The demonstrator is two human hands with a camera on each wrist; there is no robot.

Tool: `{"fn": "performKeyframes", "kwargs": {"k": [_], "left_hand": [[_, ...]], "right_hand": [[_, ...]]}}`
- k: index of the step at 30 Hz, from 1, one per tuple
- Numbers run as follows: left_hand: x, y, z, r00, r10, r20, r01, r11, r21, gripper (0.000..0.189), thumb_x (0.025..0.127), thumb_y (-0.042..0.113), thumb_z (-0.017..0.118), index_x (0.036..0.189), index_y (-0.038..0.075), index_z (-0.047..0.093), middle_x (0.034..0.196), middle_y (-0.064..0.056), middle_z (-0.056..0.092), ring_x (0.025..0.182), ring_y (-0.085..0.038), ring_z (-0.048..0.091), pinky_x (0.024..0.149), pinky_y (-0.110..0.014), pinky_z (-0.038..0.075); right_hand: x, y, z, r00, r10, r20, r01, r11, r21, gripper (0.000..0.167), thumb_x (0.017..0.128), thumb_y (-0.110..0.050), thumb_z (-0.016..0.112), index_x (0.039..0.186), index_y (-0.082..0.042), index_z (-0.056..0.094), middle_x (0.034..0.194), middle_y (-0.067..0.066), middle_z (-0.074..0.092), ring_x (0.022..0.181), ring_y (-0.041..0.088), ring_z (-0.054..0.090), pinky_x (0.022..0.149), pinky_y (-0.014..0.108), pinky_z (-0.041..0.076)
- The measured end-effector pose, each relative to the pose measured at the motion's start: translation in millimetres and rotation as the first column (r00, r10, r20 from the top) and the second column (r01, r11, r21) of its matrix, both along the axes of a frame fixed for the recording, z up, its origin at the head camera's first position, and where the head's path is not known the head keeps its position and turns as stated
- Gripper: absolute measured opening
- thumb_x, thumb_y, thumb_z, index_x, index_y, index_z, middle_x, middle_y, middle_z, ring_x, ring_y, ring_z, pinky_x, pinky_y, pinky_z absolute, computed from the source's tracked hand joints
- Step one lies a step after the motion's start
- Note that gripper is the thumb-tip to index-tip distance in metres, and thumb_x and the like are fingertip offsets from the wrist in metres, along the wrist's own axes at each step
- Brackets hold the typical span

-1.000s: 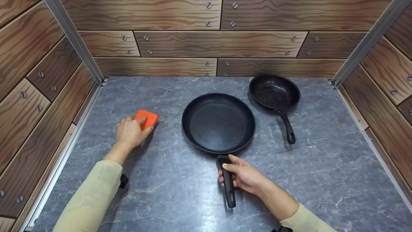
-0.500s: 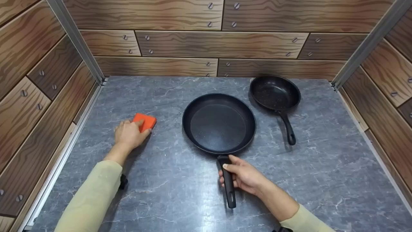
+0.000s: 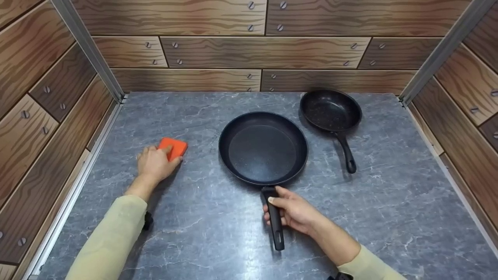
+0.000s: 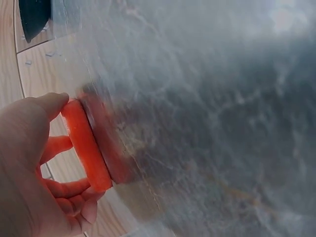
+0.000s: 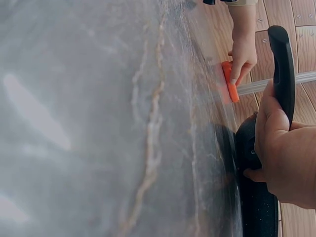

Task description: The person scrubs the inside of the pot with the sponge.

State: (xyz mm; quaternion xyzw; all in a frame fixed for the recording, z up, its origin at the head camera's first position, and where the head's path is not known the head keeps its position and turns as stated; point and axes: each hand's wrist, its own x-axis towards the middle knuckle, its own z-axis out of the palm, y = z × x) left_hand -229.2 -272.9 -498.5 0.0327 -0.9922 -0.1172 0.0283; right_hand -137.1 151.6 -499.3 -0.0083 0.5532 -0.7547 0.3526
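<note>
My left hand point(image 3: 154, 163) holds a flat orange sponge point(image 3: 179, 145) low over the left part of the table. In the left wrist view the thumb and fingers grip opposite edges of the sponge point(image 4: 85, 145), with one finger against its upper face. Its lower face lies right at the tabletop. With my right hand point(image 3: 297, 212) I grip the black handle point(image 3: 277, 233) of a large frying pan point(image 3: 263, 153), thumb on top and fingers curled beneath. The pan sits level at mid-table, its handle toward me.
A smaller speckled black frying pan point(image 3: 330, 111) stands at the back right, its handle pointing toward the front. Wood-patterned panels point(image 3: 264, 54) wall the grey marbled table point(image 3: 202, 233) at the back and both sides.
My left hand has slid the sponge slightly left and toward me. My right hand and both pans have stayed in place.
</note>
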Motion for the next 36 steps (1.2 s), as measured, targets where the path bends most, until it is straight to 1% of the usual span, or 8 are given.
{"fn": "performKeyframes", "kwargs": {"k": [3,7,10,14,19,23,31,36], "left_hand": [[0.6,1.4,-0.2,1.000,0.004,0.010,-0.004,1.000,-0.001,0.064,0.100,0.050,0.067,0.149,0.008,0.061,0.124,-0.039,0.060,0.115,-0.054,0.054,0.097,-0.068,0.040],[0.8,2.9,0.5,1.000,0.006,0.006,-0.006,1.000,-0.004,0.065,0.101,0.050,0.067,0.149,0.007,0.061,0.125,-0.040,0.060,0.116,-0.054,0.054,0.095,-0.068,0.041],[1.9,3.7,1.3,1.000,0.007,-0.001,-0.007,1.000,-0.008,0.062,0.100,0.050,0.067,0.144,0.006,0.064,0.123,-0.039,0.061,0.115,-0.053,0.055,0.095,-0.068,0.041],[3.2,5.4,2.4,1.000,0.008,-0.008,-0.008,1.000,-0.014,0.059,0.100,0.050,0.066,0.135,0.003,0.066,0.118,-0.037,0.061,0.111,-0.053,0.057,0.093,-0.068,0.041],[4.3,9.7,6.4,1.000,0.005,-0.013,-0.006,1.000,-0.010,0.061,0.100,0.049,0.067,0.138,0.002,0.064,0.118,-0.038,0.059,0.110,-0.054,0.056,0.093,-0.068,0.041],[4.6,13.0,9.6,1.000,0.001,-0.026,-0.001,1.000,-0.004,0.059,0.100,0.048,0.067,0.137,0.003,0.065,0.120,-0.038,0.059,0.111,-0.055,0.056,0.095,-0.068,0.040],[5.4,14.7,11.5,0.999,-0.009,-0.036,0.009,1.000,0.001,0.056,0.100,0.047,0.067,0.136,0.004,0.065,0.121,-0.038,0.059,0.110,-0.055,0.057,0.094,-0.068,0.041],[6.0,17.9,15.0,0.999,-0.020,-0.025,0.020,1.000,0.012,0.059,0.100,0.048,0.066,0.141,0.005,0.063,0.125,-0.039,0.057,0.113,-0.055,0.056,0.096,-0.068,0.040]], "right_hand": [[0.7,0.8,-0.3,1.000,-0.007,0.007,0.007,1.000,-0.003,0.066,0.110,-0.007,0.049,0.164,0.003,0.013,0.098,0.014,0.068,0.082,0.021,0.073,0.078,0.039,0.064],[1.4,1.3,0.4,1.000,-0.016,0.013,0.016,1.000,-0.005,0.065,0.110,-0.008,0.050,0.164,0.001,0.016,0.099,0.015,0.069,0.083,0.022,0.074,0.079,0.040,0.064],[1.8,0.7,0.9,0.999,-0.022,0.026,0.022,1.000,0.000,0.067,0.110,-0.008,0.051,0.165,0.000,0.015,0.101,0.015,0.070,0.085,0.023,0.075,0.079,0.040,0.064],[2.2,0.9,0.9,0.999,-0.024,0.035,0.023,1.000,0.008,0.073,0.110,-0.009,0.052,0.167,-0.001,0.008,0.103,0.016,0.071,0.089,0.025,0.076,0.081,0.041,0.063],[1.5,2.7,0.7,0.999,-0.016,0.031,0.015,1.000,0.016,0.076,0.110,-0.011,0.054,0.168,-0.002,0.006,0.105,0.017,0.072,0.092,0.026,0.077,0.083,0.042,0.063],[0.8,3.5,0.8,1.000,-0.014,0.027,0.013,1.000,0.027,0.075,0.110,-0.012,0.054,0.168,-0.002,0.009,0.105,0.017,0.072,0.092,0.026,0.077,0.082,0.042,0.063],[0.3,3.7,0.0,1.000,-0.010,0.027,0.010,1.000,0.023,0.074,0.110,-0.012,0.054,0.168,-0.001,0.008,0.105,0.017,0.072,0.092,0.026,0.077,0.081,0.042,0.063],[-0.2,5.0,-0.7,1.000,-0.005,0.029,0.004,1.000,0.028,0.072,0.111,-0.013,0.053,0.168,-0.002,0.011,0.107,0.017,0.073,0.096,0.028,0.078,0.080,0.041,0.063]]}}
